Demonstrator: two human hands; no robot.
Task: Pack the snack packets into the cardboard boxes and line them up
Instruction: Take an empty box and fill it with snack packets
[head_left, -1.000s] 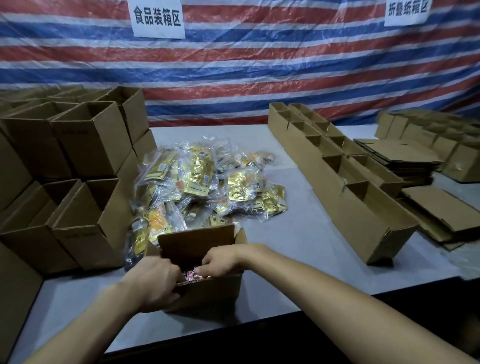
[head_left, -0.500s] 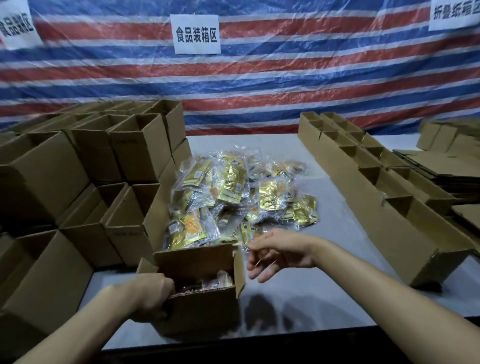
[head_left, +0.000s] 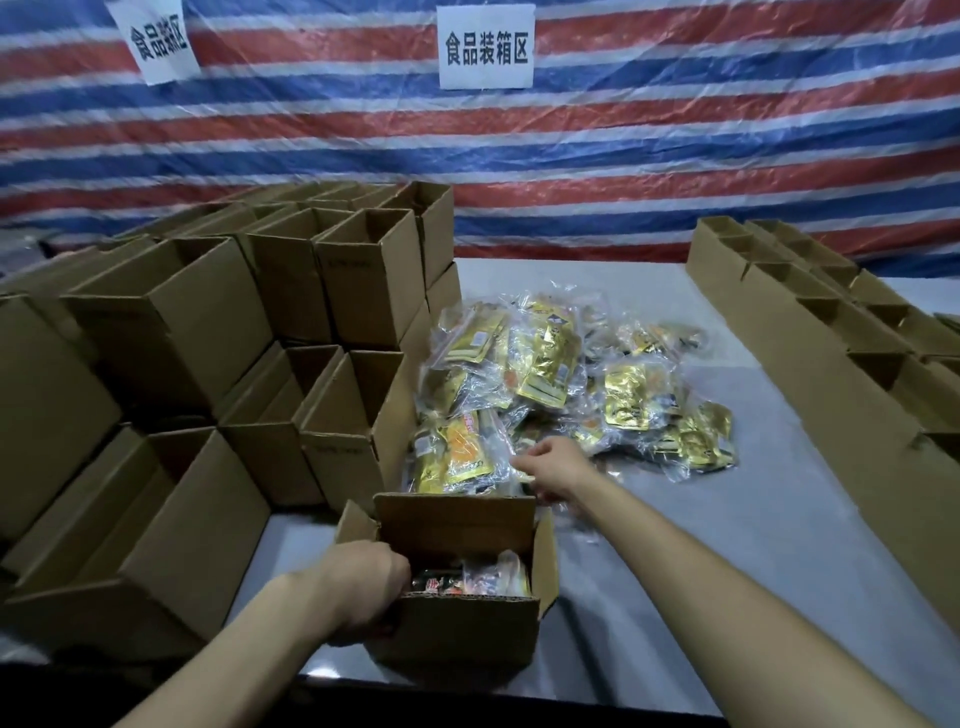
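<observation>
Near table (head_left: 727, 519) edge, left hand (head_left: 363, 582) grips box (head_left: 467, 629); right hand (head_left: 553, 462) on packets (head_left: 545, 364), grasp unclear.

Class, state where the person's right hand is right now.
Head view: the right hand is centre frame, at the near edge of the snack packet pile, just beyond the open box.

Open cardboard box (head_left: 467, 626) part-filled; gold snack packets (head_left: 561, 395) heaped behind it

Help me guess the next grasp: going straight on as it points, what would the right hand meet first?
Probably the nearest orange-and-gold snack packet, just left of the fingers; the right hand looks almost on it, depth unclear.
</observation>
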